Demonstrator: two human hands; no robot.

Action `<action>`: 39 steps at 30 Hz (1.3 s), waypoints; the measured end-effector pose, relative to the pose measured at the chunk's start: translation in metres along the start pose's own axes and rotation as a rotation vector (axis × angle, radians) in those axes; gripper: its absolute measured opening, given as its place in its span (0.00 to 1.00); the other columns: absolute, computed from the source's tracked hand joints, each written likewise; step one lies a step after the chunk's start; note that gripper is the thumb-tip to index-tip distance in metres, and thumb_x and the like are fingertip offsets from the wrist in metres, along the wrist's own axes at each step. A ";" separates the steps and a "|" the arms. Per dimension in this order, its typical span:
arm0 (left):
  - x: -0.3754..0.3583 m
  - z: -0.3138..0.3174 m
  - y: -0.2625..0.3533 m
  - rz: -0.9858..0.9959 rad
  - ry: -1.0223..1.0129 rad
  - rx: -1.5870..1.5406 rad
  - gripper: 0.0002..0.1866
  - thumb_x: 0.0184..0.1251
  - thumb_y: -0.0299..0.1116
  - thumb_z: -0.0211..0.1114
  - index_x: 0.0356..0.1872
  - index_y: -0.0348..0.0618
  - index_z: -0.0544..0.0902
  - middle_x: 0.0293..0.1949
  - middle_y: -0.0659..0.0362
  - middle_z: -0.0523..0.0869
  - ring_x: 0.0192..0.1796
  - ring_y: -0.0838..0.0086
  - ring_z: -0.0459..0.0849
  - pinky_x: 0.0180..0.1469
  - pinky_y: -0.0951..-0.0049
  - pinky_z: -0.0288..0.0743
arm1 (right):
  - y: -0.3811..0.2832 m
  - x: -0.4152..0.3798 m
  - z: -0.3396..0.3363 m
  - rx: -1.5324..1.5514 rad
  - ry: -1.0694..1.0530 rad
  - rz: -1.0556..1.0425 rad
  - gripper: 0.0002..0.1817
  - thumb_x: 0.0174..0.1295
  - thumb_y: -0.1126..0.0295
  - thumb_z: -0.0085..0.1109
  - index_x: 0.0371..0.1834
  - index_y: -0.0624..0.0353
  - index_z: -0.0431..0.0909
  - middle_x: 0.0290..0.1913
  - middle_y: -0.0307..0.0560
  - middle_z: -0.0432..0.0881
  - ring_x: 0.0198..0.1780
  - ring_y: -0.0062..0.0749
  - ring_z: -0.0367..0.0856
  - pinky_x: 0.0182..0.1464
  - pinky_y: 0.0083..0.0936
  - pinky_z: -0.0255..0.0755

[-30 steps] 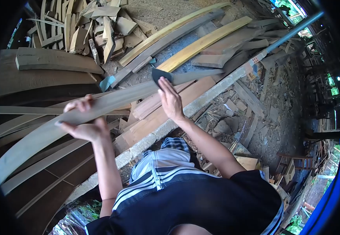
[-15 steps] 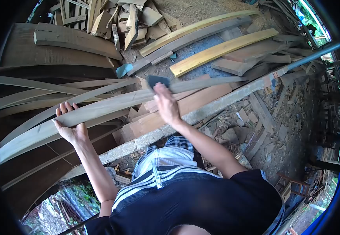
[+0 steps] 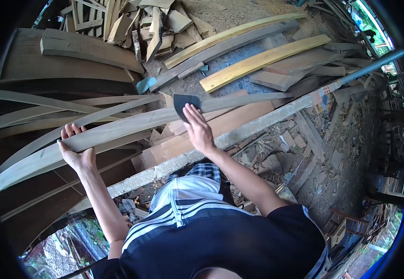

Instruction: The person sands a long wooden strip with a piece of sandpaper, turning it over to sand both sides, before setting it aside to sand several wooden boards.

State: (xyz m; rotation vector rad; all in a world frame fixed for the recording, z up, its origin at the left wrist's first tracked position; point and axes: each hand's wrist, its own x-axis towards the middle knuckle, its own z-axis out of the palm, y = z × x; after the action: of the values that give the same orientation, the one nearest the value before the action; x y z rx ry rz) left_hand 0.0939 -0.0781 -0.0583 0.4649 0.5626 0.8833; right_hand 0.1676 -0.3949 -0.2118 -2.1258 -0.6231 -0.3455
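A long, pale wooden strip [image 3: 118,129] runs from the lower left up toward the right. My left hand [image 3: 77,151] cups its lower edge near the left end, with the fingertips showing beyond the far edge. Across the middle of the strip lies a dark, thin sheet [image 3: 183,103], slightly curled. My right hand [image 3: 198,128] presses on the sheet's right part with its fingers close together and laid over it. The sheet hides the wood under it.
Curved strips [image 3: 39,109] lie at the left. Yellow boards [image 3: 267,61] and grey planks rest beyond the strip. Broken wood [image 3: 157,32] is heaped at the top. A concrete ledge [image 3: 164,167] runs diagonally in front of my body, with scraps and rubble on the ground beside it.
The dark sheet has turned and shows more of its face, and my right hand has shifted slightly down from it. My left hand has moved a little left along the strip.
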 end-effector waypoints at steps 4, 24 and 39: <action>-0.008 0.001 0.005 -0.019 0.041 0.020 0.23 0.73 0.52 0.43 0.48 0.45 0.77 0.53 0.55 0.81 0.60 0.60 0.76 0.65 0.50 0.62 | 0.107 -0.007 -0.015 0.151 0.147 0.304 0.21 0.66 0.74 0.50 0.63 0.64 0.68 0.66 0.56 0.69 0.69 0.44 0.64 0.68 0.32 0.61; -0.062 0.008 0.006 0.003 -0.107 -0.157 0.44 0.57 0.78 0.35 0.60 0.54 0.73 0.64 0.53 0.71 0.64 0.56 0.69 0.68 0.41 0.52 | 0.026 -0.011 -0.024 0.000 -0.142 -0.153 0.25 0.61 0.77 0.52 0.64 0.56 0.70 0.67 0.49 0.69 0.69 0.43 0.64 0.73 0.42 0.51; 0.001 -0.045 0.000 -0.031 -0.057 -0.205 0.42 0.56 0.80 0.30 0.23 0.47 0.68 0.19 0.61 0.68 0.24 0.70 0.67 0.42 0.62 0.69 | -0.100 0.012 0.043 0.178 -0.367 -0.357 0.30 0.52 0.81 0.57 0.63 0.57 0.70 0.65 0.49 0.71 0.68 0.40 0.66 0.71 0.38 0.56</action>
State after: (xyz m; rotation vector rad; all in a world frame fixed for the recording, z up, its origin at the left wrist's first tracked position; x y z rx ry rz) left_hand 0.0660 -0.0710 -0.0927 0.2935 0.4210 0.8848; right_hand 0.1239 -0.3064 -0.1642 -1.9152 -1.2077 -0.0838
